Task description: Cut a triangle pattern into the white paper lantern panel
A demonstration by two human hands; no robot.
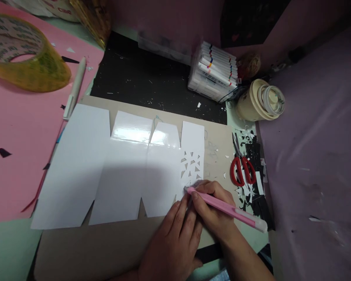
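A white box blank (125, 175), cut from glossy card with flaps along both long edges, lies flat on a greyish-beige board (105, 249). Several small triangular holes pierce its right-hand panel. My right hand (215, 203) is closed around a pink craft knife (222, 205), whose blade tip meets the card just below those holes. Flat on the card's lower right edge rests my left hand (175, 238), fingers stretched out close to the blade and holding nothing. The exact contact of the blade is partly hidden by my fingers.
Red-handled scissors (242, 169) lie at right beside black and white paper scraps (254, 195). Behind stand a box of markers (216, 70) and a lidded cream tub (253, 101). At left, a yellow tape roll (46, 74) and a white pen-shaped tool (76, 88) lie on pink paper (14, 187).
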